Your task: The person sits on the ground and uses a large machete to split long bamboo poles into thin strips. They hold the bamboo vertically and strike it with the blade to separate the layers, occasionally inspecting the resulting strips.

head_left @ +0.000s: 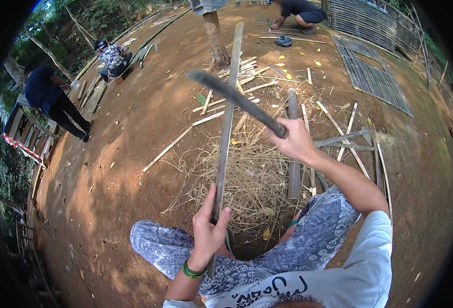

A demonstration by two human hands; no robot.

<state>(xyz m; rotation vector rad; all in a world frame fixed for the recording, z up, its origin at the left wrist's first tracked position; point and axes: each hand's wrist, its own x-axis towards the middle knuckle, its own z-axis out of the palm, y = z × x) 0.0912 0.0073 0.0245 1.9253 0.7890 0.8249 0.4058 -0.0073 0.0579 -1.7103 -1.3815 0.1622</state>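
Note:
A long bamboo strip (226, 133) runs upright in front of me, from near my lap to the far ground. My left hand (208, 226) is closed round its lower part, thumb on one side and fingers on the other. In my right hand (294, 141) is the handle of a machete with a long dark blade (231, 96). The blade is raised and slants up to the left, passing across the strip in this view; I cannot tell whether they touch. Below both lies a heap of pale shavings (254, 179) between my bent legs.
A bamboo pole (293, 154) lies right of the shavings. Split slats (247, 72) are scattered ahead near a tree trunk (215, 38). Bamboo panels (373, 72) lie at the far right. A standing person (51, 95) and two crouching people (114, 57) (301, 13) are farther off.

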